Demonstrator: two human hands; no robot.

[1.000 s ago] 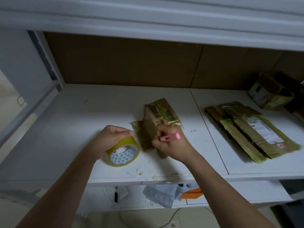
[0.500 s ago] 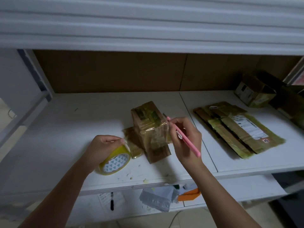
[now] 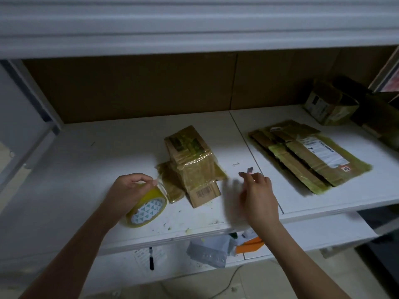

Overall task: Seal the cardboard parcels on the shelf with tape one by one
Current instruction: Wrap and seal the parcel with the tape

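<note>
Left hand [image 3: 129, 190]: fingers [image 3: 149, 181] curled over the top of the yellow tape roll [image 3: 148, 207], thumb and forefinger pinching near the loose tape end. Roll stands tilted on the white shelf [image 3: 86, 169], just left of the parcel, printed core facing the camera.

Right hand [image 3: 258, 195]: blurred by motion, just right of the parcel and not touching it. Fingers [image 3: 246, 176] are curled round a thin tool, its small dark tip [image 3: 250, 169] poking out above them. Cannot tell the tool's colour here.

Parcel [image 3: 192, 167]: small brown cardboard box, mid-shelf, long side angled away from the camera. Glossy yellowish tape is wrapped over its top and sides, wrinkled in places. A dark label shows under the tape at the far end; a barcode sits on the bare near end. A loose taped flap [image 3: 170, 182] lies flat against its left side.

Right of the parcel, past the shelf seam: a flattened taped carton [image 3: 308, 154] with a white shipping label. Further right at the back, an open box [image 3: 328, 104].

Against half a second ago: the right hand has pulled off the parcel's right edge and dropped lower right; the pink tool shaft no longer shows. Left hand and roll are unchanged. Parcel has not moved.
</note>
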